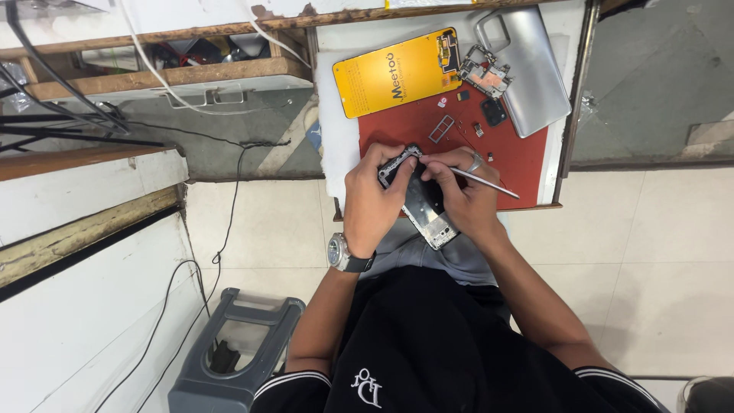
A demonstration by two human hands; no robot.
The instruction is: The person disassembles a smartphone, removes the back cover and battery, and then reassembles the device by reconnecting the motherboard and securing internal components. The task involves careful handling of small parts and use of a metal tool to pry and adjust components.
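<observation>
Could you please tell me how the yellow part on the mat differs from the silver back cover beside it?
The yellow part is bright yellow with dark print, while the silver back cover is plain grey metal. The yellow part lies left, across the red mat and the white table; the silver back cover lies right, overhanging the mat's right edge. The cover has a camera cutout; the yellow part shows dark fittings at one end. Both are flat, phone-sized rectangles, untouched by the hands.

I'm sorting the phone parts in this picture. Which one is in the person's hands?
The opened phone frame, held by left hand and right hand; the yellow panel and silver back cover lie untouched.
</observation>
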